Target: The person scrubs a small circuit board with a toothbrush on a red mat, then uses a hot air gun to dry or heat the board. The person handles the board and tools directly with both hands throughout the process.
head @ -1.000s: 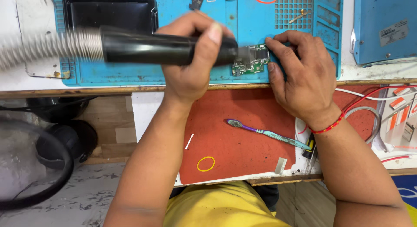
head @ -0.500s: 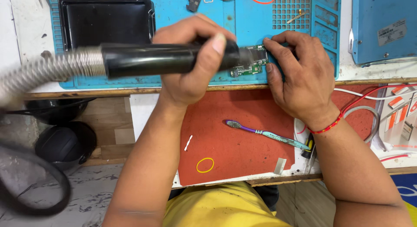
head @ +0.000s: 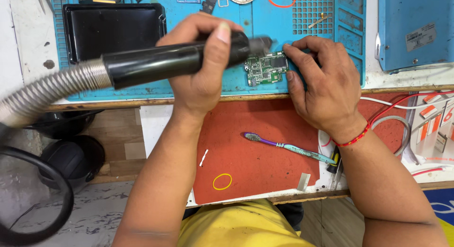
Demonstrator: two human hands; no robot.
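The left hand [head: 203, 72] is clamped round a black nozzle [head: 175, 62] whose tip sits at the green board [head: 266, 68] on the blue mat [head: 326, 48]. The right hand [head: 326, 86] pins the board's edge with spread fingertips. Work on the board looks underway, not finished; the toothbrush [head: 288, 148] lies untouched.

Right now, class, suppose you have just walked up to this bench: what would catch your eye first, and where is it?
First, the black nozzle on its ribbed metal hose, held in the left hand across the blue work mat, its tip at a small green circuit board. The right hand steadies that board. Nearer the body, a toothbrush and a yellow rubber band lie on the red mat.
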